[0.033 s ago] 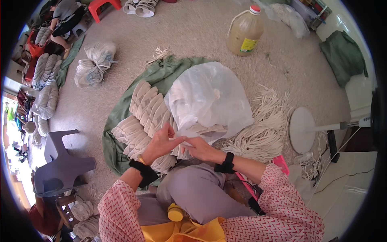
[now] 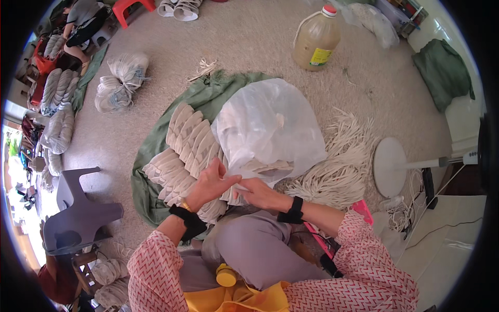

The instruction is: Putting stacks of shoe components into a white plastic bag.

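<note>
My left hand (image 2: 209, 184) and my right hand (image 2: 261, 193) meet in front of my knees, fingertips pinched together at the near edge of a cloudy plastic bag (image 2: 273, 122). The small bit between the fingertips is mostly hidden, but the bag's film runs up to them. Beige pieces (image 2: 267, 167) show through the bag's mouth. Left of the bag, close to my left hand, long rows of nested beige fabric pieces (image 2: 189, 136), like shoe uppers, lie on a green cloth (image 2: 148, 166). To the right of the bag spreads a heap of cream cords (image 2: 340, 174).
A grey plastic chair (image 2: 86, 216) stands at left, near tied white bundles (image 2: 122, 83). Beyond the bag is a large red-capped jug (image 2: 317, 41). At right are a fan's round base (image 2: 390, 167) and loose cables (image 2: 408, 213). Another person (image 2: 83, 26) sits far left.
</note>
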